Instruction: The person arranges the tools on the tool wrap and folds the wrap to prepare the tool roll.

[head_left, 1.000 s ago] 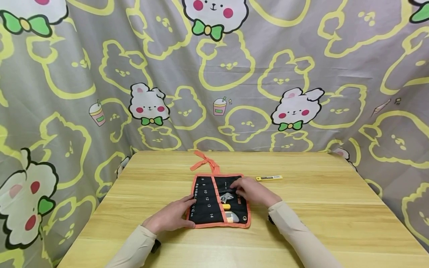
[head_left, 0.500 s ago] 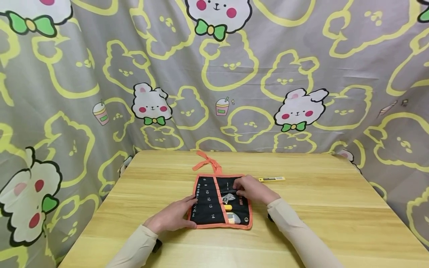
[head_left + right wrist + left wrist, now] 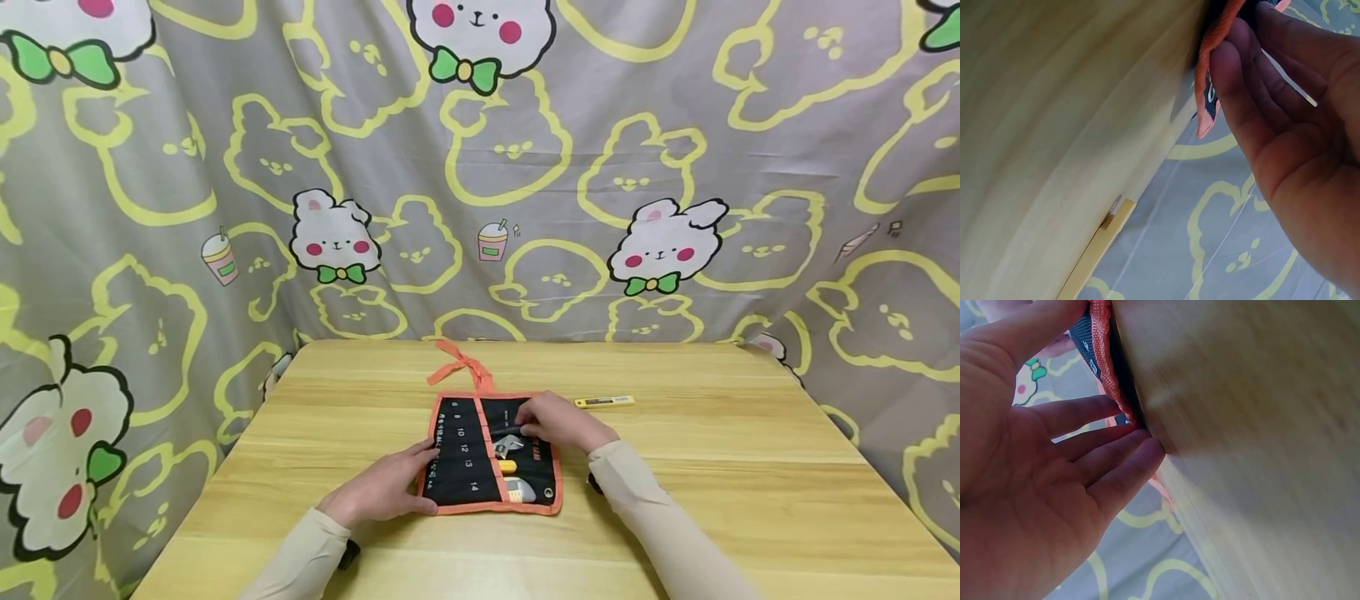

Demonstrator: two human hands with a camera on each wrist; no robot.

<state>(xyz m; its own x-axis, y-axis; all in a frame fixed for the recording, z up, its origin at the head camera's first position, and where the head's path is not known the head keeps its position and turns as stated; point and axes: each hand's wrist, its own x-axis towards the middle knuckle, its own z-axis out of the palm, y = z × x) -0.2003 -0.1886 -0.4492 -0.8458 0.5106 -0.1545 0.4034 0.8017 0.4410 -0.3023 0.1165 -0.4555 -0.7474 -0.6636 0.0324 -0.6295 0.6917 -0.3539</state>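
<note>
Light wood grain runs over the tabletop (image 3: 750, 517) beneath both sleeved arms. Closest is the left hand (image 3: 382, 483), its fingers loosely extended and slightly apart, tips touching the side edge of a tool pouch (image 3: 450, 467), thumb at the near corner. That touch looks light, so a sharp tug from the other side could slide the pouch away from it or pucker the cloth.

Across the pouch from the left hand, an orange-edged pocket strip holds a grey-and-yellow tool (image 3: 520, 490) nearest, then a yellow handle (image 3: 507, 467) and a metal wrench (image 3: 508, 447). They seem to sit shallowly; if the cloth were lifted or tilted, they might slip out or knock together.

Just beyond the wrench, the right hand (image 3: 558, 419) bends its fingers over the far part of the pouch, at the end of a dark tool (image 3: 507, 431). Whether they are clamped on that tool, I cannot tell. Pushed at a slant, the tool could snag on the pocket edge.

Past the right hand's knuckles lies a narrow yellow case (image 3: 605, 402), which a backward sweep of the wrist could knock aside. Orange ties (image 3: 468, 367) trail loose beyond the pouch, liable to catch underneath. Behind everything hangs a grey patterned curtain (image 3: 540, 287).
</note>
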